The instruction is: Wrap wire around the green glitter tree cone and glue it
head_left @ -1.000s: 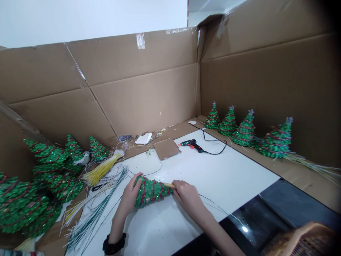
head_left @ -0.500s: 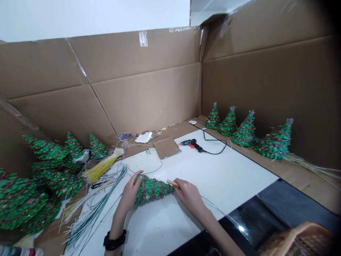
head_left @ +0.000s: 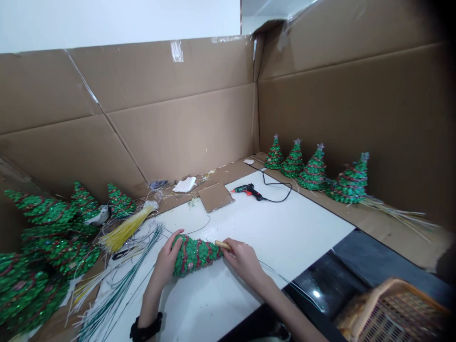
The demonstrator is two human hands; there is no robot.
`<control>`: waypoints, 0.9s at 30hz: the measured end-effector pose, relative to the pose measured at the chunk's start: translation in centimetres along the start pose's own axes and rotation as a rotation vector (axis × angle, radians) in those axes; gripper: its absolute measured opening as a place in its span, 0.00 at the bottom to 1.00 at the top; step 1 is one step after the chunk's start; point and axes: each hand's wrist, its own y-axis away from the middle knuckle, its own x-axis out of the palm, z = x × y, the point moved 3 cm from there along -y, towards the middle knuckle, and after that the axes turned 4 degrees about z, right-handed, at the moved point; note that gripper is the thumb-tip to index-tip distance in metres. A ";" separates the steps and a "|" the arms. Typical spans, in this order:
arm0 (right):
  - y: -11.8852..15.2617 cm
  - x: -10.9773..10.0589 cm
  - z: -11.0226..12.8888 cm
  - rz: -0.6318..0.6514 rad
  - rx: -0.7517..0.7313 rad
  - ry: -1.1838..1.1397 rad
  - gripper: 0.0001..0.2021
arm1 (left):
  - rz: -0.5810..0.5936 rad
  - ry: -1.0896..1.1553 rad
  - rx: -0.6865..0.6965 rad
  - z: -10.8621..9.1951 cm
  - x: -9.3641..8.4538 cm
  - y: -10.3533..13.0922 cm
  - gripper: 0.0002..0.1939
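A small green Christmas tree [head_left: 195, 256] with red garland lies on its side above the white board [head_left: 210, 304]. My left hand [head_left: 167, 259] is closed around its wide base, with the thumb on top. At the narrow tip, my right hand [head_left: 244, 262] pinches a short tan wooden stick [head_left: 223, 245], its end close against the tree. What the other right-hand fingers touch is hidden. Thin green wires [head_left: 123, 285] lie left of my left forearm, and a loose wire trails out to the right beneath my right arm.
Beyond the hands lie a glue gun [head_left: 251, 191] with its cord and a cardboard square [head_left: 215, 197]. Yellow stems [head_left: 128, 228], a white bird [head_left: 99, 216] and several trees stand or lie left. More trees [head_left: 313, 167] line the right; a wicker basket [head_left: 388, 313] sits front right.
The view has turned slightly right, so everything appears shifted left, and more of the basket shows. Both hands keep their hold on the tree and the stick.
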 end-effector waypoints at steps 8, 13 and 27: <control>-0.3 -0.5 0.0 0.054 0.011 0.030 0.07 | -0.014 0.017 -0.006 -0.1 0.1 0.1 0.26; -0.4 0.2 -0.1 0.010 0.009 0.000 0.08 | -0.016 0.009 0.007 -0.1 0.1 0.0 0.27; 0.1 0.7 0.2 0.014 -0.004 -0.067 0.08 | -0.027 -0.002 0.002 -0.4 0.1 0.5 0.26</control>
